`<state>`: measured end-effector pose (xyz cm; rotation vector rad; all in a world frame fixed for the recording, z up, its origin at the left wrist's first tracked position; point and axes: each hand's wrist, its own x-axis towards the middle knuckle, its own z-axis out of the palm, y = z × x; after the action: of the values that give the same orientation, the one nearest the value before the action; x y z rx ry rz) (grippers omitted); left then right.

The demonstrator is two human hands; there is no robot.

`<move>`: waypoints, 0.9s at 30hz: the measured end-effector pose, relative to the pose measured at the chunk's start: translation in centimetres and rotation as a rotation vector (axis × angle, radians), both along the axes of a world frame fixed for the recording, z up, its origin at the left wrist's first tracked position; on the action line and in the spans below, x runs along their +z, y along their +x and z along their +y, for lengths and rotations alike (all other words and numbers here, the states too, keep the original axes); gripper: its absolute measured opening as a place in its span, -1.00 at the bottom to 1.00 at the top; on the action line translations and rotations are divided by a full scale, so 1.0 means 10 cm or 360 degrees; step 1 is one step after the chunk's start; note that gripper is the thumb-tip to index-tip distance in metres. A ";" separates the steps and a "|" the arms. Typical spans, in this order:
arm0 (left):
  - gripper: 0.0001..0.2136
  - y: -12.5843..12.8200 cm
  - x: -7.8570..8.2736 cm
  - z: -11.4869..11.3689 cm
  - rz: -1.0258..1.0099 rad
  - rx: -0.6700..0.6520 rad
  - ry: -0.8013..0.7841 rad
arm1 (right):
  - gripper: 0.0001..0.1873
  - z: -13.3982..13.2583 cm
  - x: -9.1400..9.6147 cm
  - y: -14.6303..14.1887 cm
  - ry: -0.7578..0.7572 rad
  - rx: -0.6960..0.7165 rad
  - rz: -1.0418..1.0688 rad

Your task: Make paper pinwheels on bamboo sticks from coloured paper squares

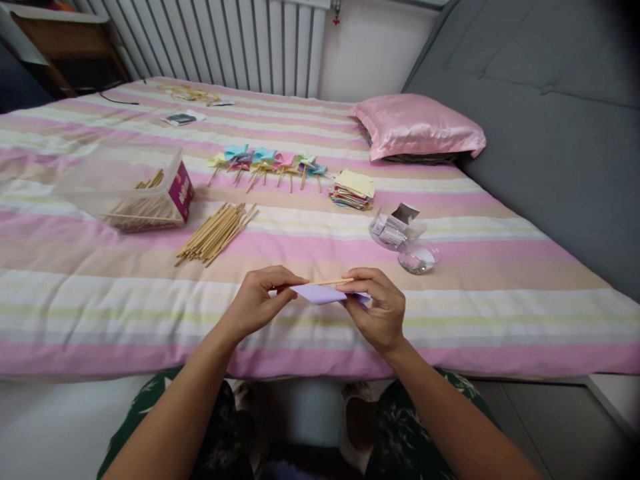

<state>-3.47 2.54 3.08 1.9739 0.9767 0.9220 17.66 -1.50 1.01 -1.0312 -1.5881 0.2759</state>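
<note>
The striped bedspread [310,247] serves as the work surface beneath and beyond both hands. A pink satin pillow [420,130] lies far ahead of the right hand [377,310], apparently set aside to leave working room. Ahead and outward of the left hand [260,297], a clear plastic box [95,177] holds wooden sticks, its walls keeping them together. A row of pastel paper pinwheels [263,160] stretches beyond both hands, probably placed there to stay uncrushed. Nearer the left hand, a loose sheaf of wooden sticks [215,233] lies roughly parallel, presumably for easy picking. Both hands are nearly closed, each in a thumb-and-finger pinch. Ahead of the right hand sits a stack of coloured paper squares [353,190], piled apparently to save space; closer in are a clear round tub [376,230] with small packets and a shallower clear container [434,253]. Between the hands, lilac paper [323,295] is gripped at both ends, likely to steady it; its folds cannot be made out. A slender wooden stick [325,282] spans its far edge, the right fingertips at one end.
</note>
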 end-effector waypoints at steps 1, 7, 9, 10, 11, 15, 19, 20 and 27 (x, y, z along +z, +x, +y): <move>-0.82 0.00 0.00 0.00 0.0006 -0.0008 -0.0010 | -0.81 0.00 0.00 0.00 0.0003 0.0007 0.0005; -0.82 0.00 0.02 -0.02 0.0016 -0.0058 -0.0081 | -0.78 0.00 0.00 0.00 0.0051 0.0020 0.0011; -0.82 0.00 0.03 -0.02 0.0019 -0.0069 -0.0104 | -0.79 0.00 0.00 0.00 0.0048 0.0010 0.0004; -0.82 0.00 0.03 -0.01 0.0021 -0.0074 -0.0108 | -0.79 0.00 0.00 0.00 0.0046 0.0009 0.0004; -0.82 0.00 0.02 -0.01 0.0023 -0.0076 -0.0108 | -0.79 0.00 0.00 0.00 0.0047 0.0010 0.0006; -0.82 0.00 0.01 -0.01 0.0021 -0.0078 -0.0114 | -0.80 0.00 0.00 -0.01 0.0059 0.0022 0.0005; -0.82 0.00 0.01 -0.01 0.0016 -0.0076 -0.0112 | -0.84 0.00 0.01 -0.01 0.0086 0.0004 -0.0014; -0.82 0.00 0.01 -0.01 0.0018 -0.0075 -0.0104 | -0.84 0.00 0.02 -0.01 0.0099 0.0004 -0.0019; -0.82 0.00 0.00 0.00 0.0028 -0.0067 -0.0072 | -0.83 0.01 0.02 0.00 0.0124 0.0019 -0.0016</move>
<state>-3.45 2.53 3.09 1.9602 0.9541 0.8538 17.61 -1.44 1.17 -0.9647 -1.6018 0.2153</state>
